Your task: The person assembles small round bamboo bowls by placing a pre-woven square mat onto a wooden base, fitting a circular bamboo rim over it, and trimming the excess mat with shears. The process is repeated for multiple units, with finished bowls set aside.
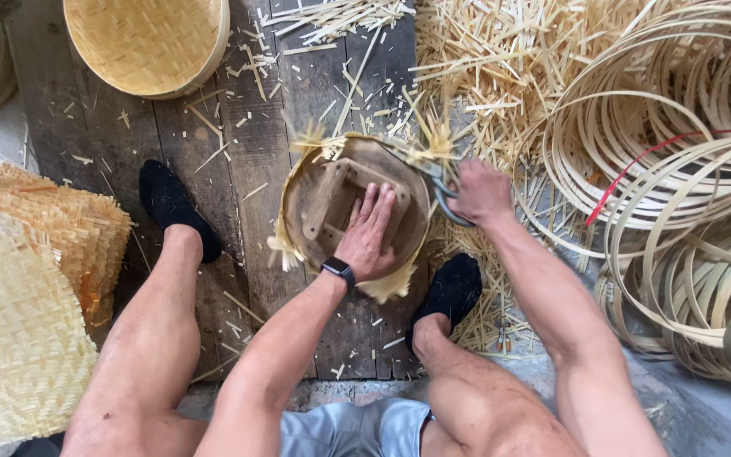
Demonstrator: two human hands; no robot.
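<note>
**Shears close to the pressing fingers**

The person's left hand (368,230) lies flat, fingers spread, pressing on a round wooden form (357,207) that sits on the plank floor (255,144) between the two feet. Woven mat (399,283) sticks out in frayed fringes from under the form all around that palm. The right hand (481,191) is closed around the handles of a pair of shears (443,203), whose blades meet the form's rim just beyond the left fingertips.

The risk I see is the blades' nearness to those fingertips: if the form turns or slips under the palm, the cut could wander into the weave or toward the hand. Splinters fly at the rim, and loose cuttings (484,68) heaped past the shears could snag the blades. The right foot (454,288), in only a black sock, rests just below the cutting hand among sharp offcuts. Coiled strips (678,169) lie well off to the shears' far side.
</note>
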